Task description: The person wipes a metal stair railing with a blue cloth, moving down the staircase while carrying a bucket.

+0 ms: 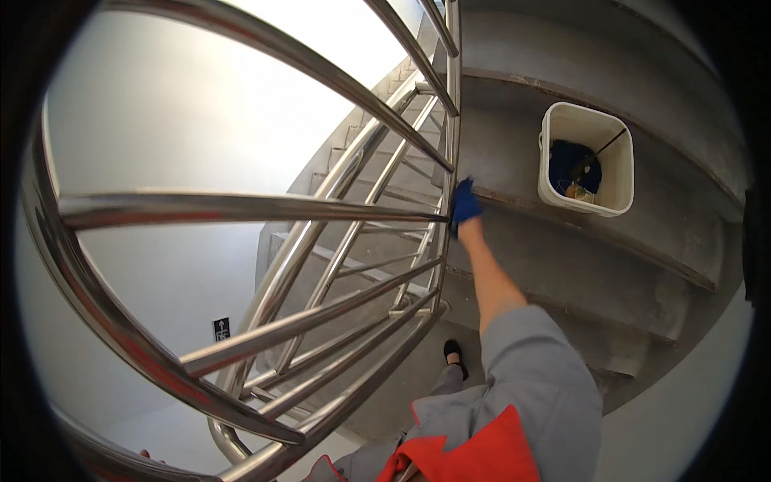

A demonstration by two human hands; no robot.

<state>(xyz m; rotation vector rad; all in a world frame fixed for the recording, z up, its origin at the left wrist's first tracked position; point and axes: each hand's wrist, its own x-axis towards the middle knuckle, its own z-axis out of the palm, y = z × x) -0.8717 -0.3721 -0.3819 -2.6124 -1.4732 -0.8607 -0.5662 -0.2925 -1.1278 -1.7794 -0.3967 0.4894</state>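
My right hand (467, 203) is reached forward, covered in blue by what looks like a glove, though it could be a cloth. It is against the bottom rail (453, 135) of a stainless-steel stair railing, just above the edge of a concrete step (512, 208). Blur hides its fingers. Of my left hand (146, 453), only fingertips show at the lower left, beside the curved steel handrail (90, 301); the rest is hidden behind the tube. A white plastic bucket (551, 159) stands on a step right of my right hand. Inside are something dark blue (563, 158) and a thin-handled tool (611, 143).
Several concrete steps (602, 274) with worn edges curve up on the right. Through the steel bars (259, 208), another flight (379, 265) is visible. A pale wall (150, 265) bears a small black sign (221, 328). My foot in a black shoe (456, 355) rests on the floor below.
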